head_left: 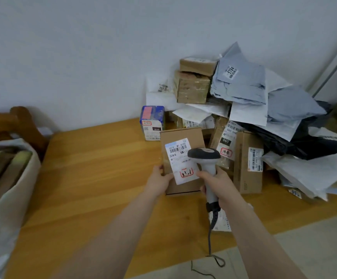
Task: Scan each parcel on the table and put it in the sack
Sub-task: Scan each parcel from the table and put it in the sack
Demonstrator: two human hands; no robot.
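A brown cardboard parcel (180, 137) with a white barcode label stands tilted up on the wooden table (95, 170). My left hand (159, 181) grips its lower left edge. My right hand (217, 183) holds the grey handle of a barcode scanner (205, 156), whose dark head hovers just over the label. The scanner's cable trails down off the table's front edge. The white sack (6, 202) stands at the far left with several brown parcels inside it.
A heap of parcels (244, 109) fills the table's right side: cardboard boxes, grey, white and black mailer bags, and a blue box (152, 122) by the wall. A wooden chair back (20, 123) stands behind the sack.
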